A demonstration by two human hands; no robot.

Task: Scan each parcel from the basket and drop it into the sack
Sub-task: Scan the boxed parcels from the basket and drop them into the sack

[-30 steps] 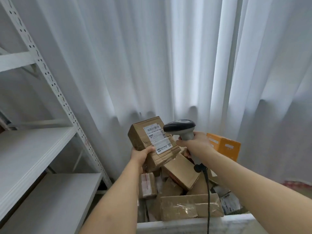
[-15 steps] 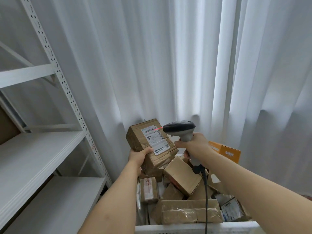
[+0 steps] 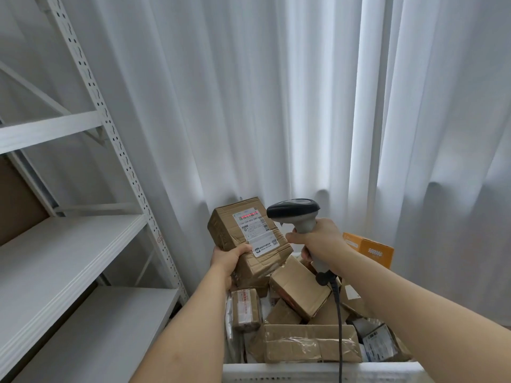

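A person's left hand (image 3: 228, 258) grips a brown cardboard parcel (image 3: 249, 239) from below, thumb curled over its front, holding it above a white basket (image 3: 318, 371) heaped with parcels. The right hand (image 3: 322, 240) wraps its fingers round a grey scanner (image 3: 296, 214), whose red line falls across the parcel's label (image 3: 254, 229). White shelves (image 3: 69, 244) stand left.

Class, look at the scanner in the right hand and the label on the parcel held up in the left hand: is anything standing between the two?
Nothing visible does. The scanner in the right hand faces the parcel gripped by the left hand, and the gap between them is open: a red scan line already lies across the label. The left thumb sits below the barcode.
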